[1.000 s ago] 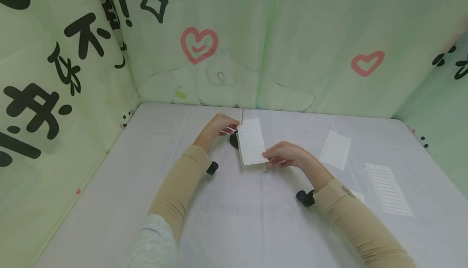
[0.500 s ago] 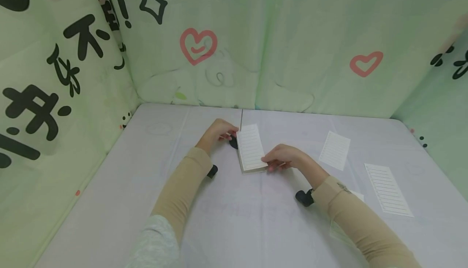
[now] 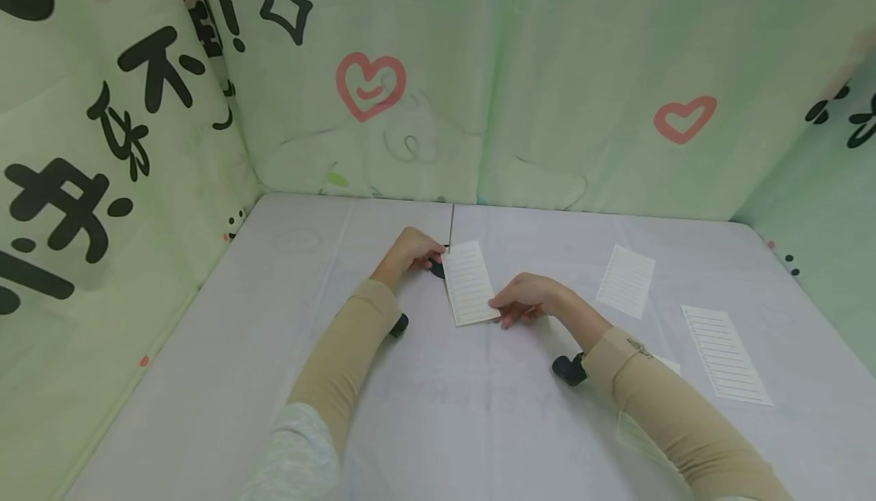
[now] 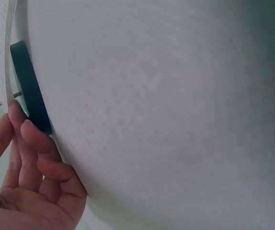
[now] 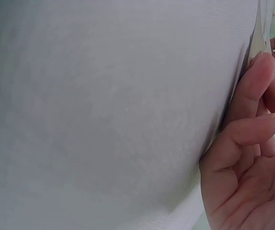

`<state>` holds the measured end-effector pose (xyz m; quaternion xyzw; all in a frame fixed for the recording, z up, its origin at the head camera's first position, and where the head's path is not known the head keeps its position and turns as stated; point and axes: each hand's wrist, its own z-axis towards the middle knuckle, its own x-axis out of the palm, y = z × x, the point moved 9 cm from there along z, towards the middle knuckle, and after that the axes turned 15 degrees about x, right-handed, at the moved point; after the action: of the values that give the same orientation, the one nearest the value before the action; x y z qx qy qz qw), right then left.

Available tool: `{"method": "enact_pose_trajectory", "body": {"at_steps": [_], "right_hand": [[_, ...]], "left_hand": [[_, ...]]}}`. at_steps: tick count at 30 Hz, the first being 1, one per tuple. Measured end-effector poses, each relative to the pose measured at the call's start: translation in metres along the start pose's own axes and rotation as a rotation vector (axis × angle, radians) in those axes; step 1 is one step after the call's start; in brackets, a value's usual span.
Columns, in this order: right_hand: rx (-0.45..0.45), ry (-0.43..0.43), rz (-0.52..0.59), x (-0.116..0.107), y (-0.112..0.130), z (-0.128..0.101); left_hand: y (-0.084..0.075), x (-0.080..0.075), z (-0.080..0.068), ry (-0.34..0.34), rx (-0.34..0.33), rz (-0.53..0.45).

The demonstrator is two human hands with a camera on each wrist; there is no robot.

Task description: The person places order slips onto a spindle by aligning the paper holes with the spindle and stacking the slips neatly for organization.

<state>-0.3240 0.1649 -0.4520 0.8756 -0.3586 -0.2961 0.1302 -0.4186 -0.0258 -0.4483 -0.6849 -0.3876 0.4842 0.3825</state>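
A small stack of lined white paper slips [image 3: 468, 282] lies on the white table [image 3: 438, 410], its far end at a thin upright metal spike [image 3: 452, 226] on a round black base [image 4: 29, 91]. My left hand [image 3: 433, 252] pinches the stack's far left corner beside the base; its fingers [image 4: 36, 143] touch the base's rim. My right hand [image 3: 504, 311] pinches the stack's near right corner, with the fingertips [image 5: 261, 72] on the paper edge [image 5: 260, 28].
Two loose lined slips lie to the right, one [image 3: 626, 280] mid-table, a longer one [image 3: 727, 353] nearer the right edge. Green printed fabric walls [image 3: 479, 90] close the table on three sides. Black wrist cameras [image 3: 568, 369] sit under both forearms.
The slip stack, held tilted up a second ago, has come down flat on the table by the spike. Both hands lowered with it and drew slightly closer to me.
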Motion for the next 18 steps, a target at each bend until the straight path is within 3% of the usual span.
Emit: {"method": "enact_pose_trajectory", "body": {"at_steps": [7, 18], "right_hand": [[-0.022, -0.010, -0.028, 0.001, 0.002, -0.003], [-0.006, -0.010, -0.051, 0.000, 0.002, -0.003]], "left_hand": [[-0.002, -0.001, -0.003, -0.008, -0.003, 0.021], [-0.003, -0.003, -0.010, 0.039, -0.006, 0.054]]}}
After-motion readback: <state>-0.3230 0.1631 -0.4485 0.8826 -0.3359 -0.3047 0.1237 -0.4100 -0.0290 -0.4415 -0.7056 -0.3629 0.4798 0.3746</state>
